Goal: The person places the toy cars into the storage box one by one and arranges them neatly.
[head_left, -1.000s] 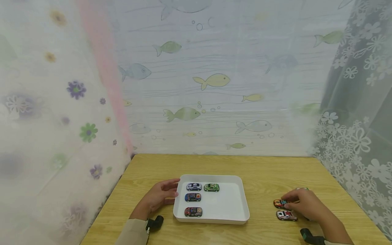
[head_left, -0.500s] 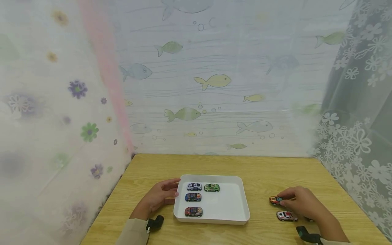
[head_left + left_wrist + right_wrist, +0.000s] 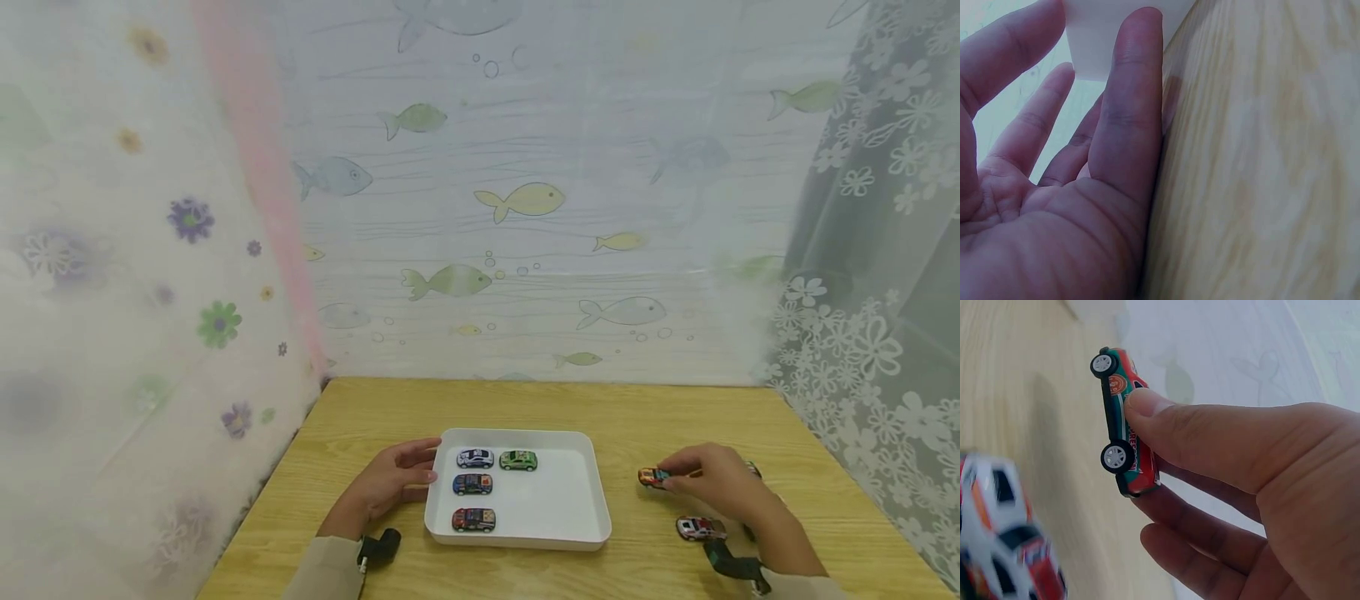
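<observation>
Car (image 3: pixel 1116 420), red and green, hangs pinched in your right hand (image 3: pixel 711 477) above the table (image 3: pixel 622 417); your left hand (image 3: pixel 393 479), loosely spread, seems to touch the tray (image 3: pixel 547 504).

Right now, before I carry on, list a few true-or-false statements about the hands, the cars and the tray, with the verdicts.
1. The right hand pinches the red and teal car. True.
2. The left hand grips a car too. False: it holds no car and lies at the left side of the white tray.
3. The blue car is inside the white tray. True.
4. The red and teal car is inside the white tray. False: it is outside, to the right.
5. The white and red car is on the table. True.
</observation>
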Demonstrator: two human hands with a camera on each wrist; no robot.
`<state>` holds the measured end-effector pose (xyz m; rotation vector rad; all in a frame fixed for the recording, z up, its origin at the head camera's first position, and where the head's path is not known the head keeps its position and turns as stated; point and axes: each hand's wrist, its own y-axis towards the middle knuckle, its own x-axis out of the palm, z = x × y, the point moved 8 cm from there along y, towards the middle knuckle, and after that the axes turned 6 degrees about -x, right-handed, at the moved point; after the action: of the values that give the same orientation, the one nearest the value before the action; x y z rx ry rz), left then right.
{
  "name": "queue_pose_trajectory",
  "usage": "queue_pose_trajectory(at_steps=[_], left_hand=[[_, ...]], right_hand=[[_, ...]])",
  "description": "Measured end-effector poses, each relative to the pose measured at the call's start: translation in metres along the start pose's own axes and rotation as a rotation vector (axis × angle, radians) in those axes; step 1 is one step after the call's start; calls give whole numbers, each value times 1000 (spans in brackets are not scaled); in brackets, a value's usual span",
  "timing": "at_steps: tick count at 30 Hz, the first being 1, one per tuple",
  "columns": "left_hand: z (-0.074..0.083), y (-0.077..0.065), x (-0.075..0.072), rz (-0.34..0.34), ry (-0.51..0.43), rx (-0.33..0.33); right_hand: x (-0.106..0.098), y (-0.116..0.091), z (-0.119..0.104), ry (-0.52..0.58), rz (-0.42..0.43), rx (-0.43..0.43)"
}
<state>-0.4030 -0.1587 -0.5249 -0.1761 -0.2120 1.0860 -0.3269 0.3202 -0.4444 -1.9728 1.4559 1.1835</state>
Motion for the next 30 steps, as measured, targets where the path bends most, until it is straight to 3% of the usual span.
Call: queue_pose_trajectory(at_steps=[11, 30], left_hand=[[4, -3, 2, -6, 1, 6], [3, -3, 3, -4, 0, 3]], right_hand=[[7, 24, -21, -4, 43, 24], [19, 56, -49, 63, 76, -23]])
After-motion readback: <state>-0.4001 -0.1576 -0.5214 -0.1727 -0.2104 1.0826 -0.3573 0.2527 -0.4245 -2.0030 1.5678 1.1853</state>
